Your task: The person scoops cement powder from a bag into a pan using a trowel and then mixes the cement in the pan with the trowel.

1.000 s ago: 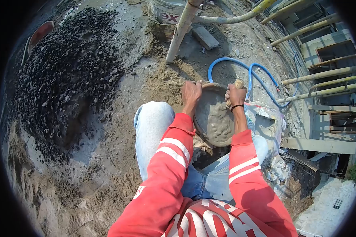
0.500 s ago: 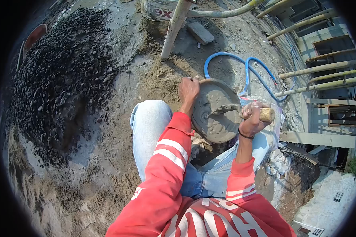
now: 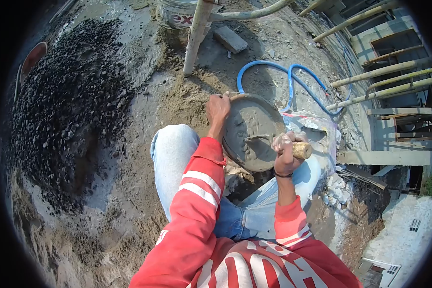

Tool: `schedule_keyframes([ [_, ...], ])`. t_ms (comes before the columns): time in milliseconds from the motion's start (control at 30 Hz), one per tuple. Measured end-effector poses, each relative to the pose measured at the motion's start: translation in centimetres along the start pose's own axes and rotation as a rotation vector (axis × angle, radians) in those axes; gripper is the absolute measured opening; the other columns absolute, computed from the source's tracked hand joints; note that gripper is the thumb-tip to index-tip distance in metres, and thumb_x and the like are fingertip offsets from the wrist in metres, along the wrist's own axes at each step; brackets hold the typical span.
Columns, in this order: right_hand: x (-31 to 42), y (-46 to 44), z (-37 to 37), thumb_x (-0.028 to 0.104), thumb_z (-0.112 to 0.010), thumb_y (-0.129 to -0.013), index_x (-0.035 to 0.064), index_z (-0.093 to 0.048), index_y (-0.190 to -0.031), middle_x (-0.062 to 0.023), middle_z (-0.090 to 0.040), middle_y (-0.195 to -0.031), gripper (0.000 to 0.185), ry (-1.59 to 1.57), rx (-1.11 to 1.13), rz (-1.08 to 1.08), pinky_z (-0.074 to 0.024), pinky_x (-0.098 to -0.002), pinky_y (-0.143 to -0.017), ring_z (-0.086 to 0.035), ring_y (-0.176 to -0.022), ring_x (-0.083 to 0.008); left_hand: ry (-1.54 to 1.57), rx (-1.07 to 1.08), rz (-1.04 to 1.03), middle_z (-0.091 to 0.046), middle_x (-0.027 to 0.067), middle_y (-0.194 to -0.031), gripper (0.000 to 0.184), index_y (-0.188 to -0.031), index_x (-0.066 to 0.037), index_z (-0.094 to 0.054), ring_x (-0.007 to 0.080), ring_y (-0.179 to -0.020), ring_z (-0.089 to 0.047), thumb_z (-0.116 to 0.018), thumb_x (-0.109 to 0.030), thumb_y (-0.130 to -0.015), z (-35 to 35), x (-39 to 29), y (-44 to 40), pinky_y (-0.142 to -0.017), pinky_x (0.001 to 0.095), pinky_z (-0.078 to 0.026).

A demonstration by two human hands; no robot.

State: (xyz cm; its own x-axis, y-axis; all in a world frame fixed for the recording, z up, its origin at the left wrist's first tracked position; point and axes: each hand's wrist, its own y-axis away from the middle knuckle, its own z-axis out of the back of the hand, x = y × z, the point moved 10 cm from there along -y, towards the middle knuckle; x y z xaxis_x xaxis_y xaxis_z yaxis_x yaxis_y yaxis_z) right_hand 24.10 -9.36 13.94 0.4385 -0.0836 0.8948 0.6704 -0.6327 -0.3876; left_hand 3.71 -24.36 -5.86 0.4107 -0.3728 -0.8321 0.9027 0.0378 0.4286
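Note:
A round pan [image 3: 228,146] of wet grey mortar [image 3: 259,122] sits tilted between my knees. My left hand [image 3: 218,108] grips the pan's rim at its upper left, thumb over the edge. In my right hand [image 3: 287,152] is a trowel, its thick wooden handle [image 3: 302,150] sticking out to the right of my fist. The trowel's blade [image 3: 260,138] is coated with mortar and lies partly sunk in it, so its tip is hidden.
Dark gravel [image 3: 65,110] is heaped on the left. Beyond the pan lie a blue hose [image 3: 264,63], a concrete block [image 3: 230,39] and a bucket [image 3: 177,14] behind an upright pole [image 3: 195,41]. A paper sack [image 3: 321,132] is at the right, near bamboo poles [image 3: 379,72] and broken rubble [image 3: 338,192].
My right hand has moved left and slightly down with the trowel, pushing its blade deeper into the mortar. My left hand keeps its hold on the rim. The whole view has shifted slightly.

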Motion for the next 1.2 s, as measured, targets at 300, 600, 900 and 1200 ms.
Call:
schedule_keyframes([
  [300,1.2,-4.3,-2.5,0.0,-0.057,-0.081,0.0047,-0.048,-0.083,-0.0039,-0.048,-0.063,0.011,-0.049,-0.159,0.087,-0.0412,-0.0276,-0.05,-0.049,-0.052,-0.0124,-0.014,0.013,0.022,-0.066,0.0281,-0.1,0.043,-0.092,0.0,-0.072,0.0435,-0.098,-0.063,-0.062,-0.041,-0.085,-0.5,0.9,-0.8,-0.084,0.0485,-0.049],
  [600,-9.6,-7.6,-5.2,0.005,-0.063,-0.073,0.0059,-0.05,-0.057,0.0007,-0.05,-0.051,0.021,0.548,0.228,-0.213,-0.0387,-0.03,-0.045,-0.049,-0.047,-0.0096,0.0,-0.037,-0.067,-0.067,0.0288,-0.093,0.043,-0.088,0.002,-0.071,0.0439,-0.091,-0.065,-0.062,-0.04,-0.084,1.0,-0.3,0.0,-0.081,0.0491,-0.049],
  [900,-8.1,-1.3,0.8,-0.002,-0.059,-0.078,0.0024,-0.052,-0.072,-0.0009,-0.052,-0.06,0.01,0.349,0.071,-0.228,-0.0381,-0.0248,-0.041,-0.047,-0.045,-0.0087,-0.034,-0.021,0.004,-0.067,0.0284,-0.096,0.043,-0.092,0.0,-0.072,0.0438,-0.094,-0.065,-0.062,-0.041,-0.085,1.3,-1.1,1.6,-0.083,0.0488,-0.049],
  [1200,-5.8,-7.0,-6.1,-0.003,-0.055,-0.079,0.0043,-0.049,-0.074,-0.0026,-0.049,-0.058,0.011,-0.064,-0.035,-0.056,-0.0358,-0.0249,-0.039,-0.045,-0.043,-0.0093,-0.009,0.015,-0.003,-0.067,0.0282,-0.097,0.043,-0.094,0.002,-0.071,0.0444,-0.095,-0.064,-0.062,-0.04,-0.085,0.5,-0.2,0.6,-0.083,0.0496,-0.048],
])
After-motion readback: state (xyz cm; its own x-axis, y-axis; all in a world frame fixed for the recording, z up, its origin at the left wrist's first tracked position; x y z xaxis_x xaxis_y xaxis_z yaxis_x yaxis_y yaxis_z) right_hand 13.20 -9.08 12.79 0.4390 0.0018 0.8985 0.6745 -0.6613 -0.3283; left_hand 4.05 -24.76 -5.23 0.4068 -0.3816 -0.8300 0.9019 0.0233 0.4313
